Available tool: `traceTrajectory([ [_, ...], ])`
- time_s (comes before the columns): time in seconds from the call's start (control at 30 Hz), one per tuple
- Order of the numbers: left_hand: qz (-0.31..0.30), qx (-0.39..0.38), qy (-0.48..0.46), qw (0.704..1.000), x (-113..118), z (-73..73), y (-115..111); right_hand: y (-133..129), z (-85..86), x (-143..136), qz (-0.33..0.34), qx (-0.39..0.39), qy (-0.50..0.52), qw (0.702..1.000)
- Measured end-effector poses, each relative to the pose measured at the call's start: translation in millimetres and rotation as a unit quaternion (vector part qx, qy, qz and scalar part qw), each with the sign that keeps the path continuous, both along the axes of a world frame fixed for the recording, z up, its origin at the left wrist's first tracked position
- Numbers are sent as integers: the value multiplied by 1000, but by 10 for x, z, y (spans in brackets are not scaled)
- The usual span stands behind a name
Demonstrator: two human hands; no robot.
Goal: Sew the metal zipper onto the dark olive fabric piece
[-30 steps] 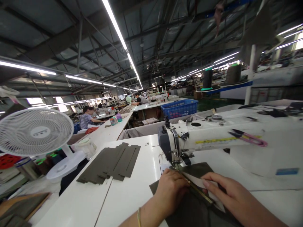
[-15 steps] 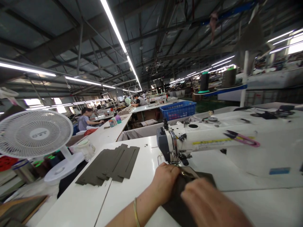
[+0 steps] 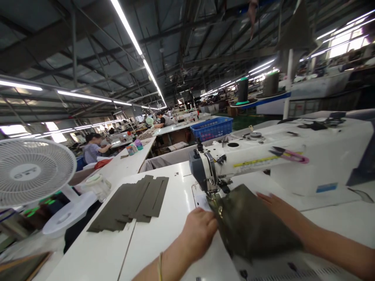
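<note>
A dark olive fabric piece (image 3: 252, 226) lies under the needle of a white sewing machine (image 3: 263, 156), raised and folded over. My left hand (image 3: 197, 234) grips its near left edge beside the presser foot. My right hand (image 3: 278, 208) reaches under the fabric's right side, mostly hidden by it, with only some fingers showing. A gold zipper pull shows at the fabric's edge close to the needle.
Several olive fabric strips (image 3: 134, 203) lie stacked on the white table (image 3: 164, 242) to the left. A white desk fan (image 3: 32, 171) stands at far left. Pink thread snips (image 3: 290, 155) rest on the machine arm. A blue basket (image 3: 212, 128) and seated workers are farther back.
My right hand has moved from on top of the fabric to beneath its right side, and the fabric has been lifted and turned over. The view has shifted slightly.
</note>
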State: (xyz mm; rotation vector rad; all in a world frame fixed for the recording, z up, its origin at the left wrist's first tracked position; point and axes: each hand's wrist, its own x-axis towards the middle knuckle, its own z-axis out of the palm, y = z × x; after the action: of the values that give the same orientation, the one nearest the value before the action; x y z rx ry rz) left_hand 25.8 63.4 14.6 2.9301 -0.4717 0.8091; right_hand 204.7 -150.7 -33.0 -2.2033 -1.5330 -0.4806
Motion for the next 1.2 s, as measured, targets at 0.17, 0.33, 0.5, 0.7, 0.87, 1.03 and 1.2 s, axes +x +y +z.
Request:
traceTrajectory([
  [0.17, -30, -46, 16, 998, -140, -171, -67, -156, -432, 196, 8, 17, -111, 994],
  [0.33, 12, -157, -2, 988, -37, -177, -68, -159, -565, 252, 26, 36, -60, 997],
  [0.5, 36, -156, 42, 986, 24, -219, -77, -89, -178, 174, 3, 93, 221, 971],
  [0.7, 79, -145, 53, 985, 93, -268, -101, 243, 193, 188, -98, 129, 334, 929],
  [0.87, 68, -145, 26, 987, 147, -296, -62, 263, 157, 273, -81, 122, 315, 938],
  [1.03, 58, -144, 48, 987, 150, -228, -79, 304, 143, 356, -118, 35, 279, 952],
  [1.2, 92, -112, 70, 987, 140, -137, -136, 390, 54, 408, -178, -60, 92, 978],
])
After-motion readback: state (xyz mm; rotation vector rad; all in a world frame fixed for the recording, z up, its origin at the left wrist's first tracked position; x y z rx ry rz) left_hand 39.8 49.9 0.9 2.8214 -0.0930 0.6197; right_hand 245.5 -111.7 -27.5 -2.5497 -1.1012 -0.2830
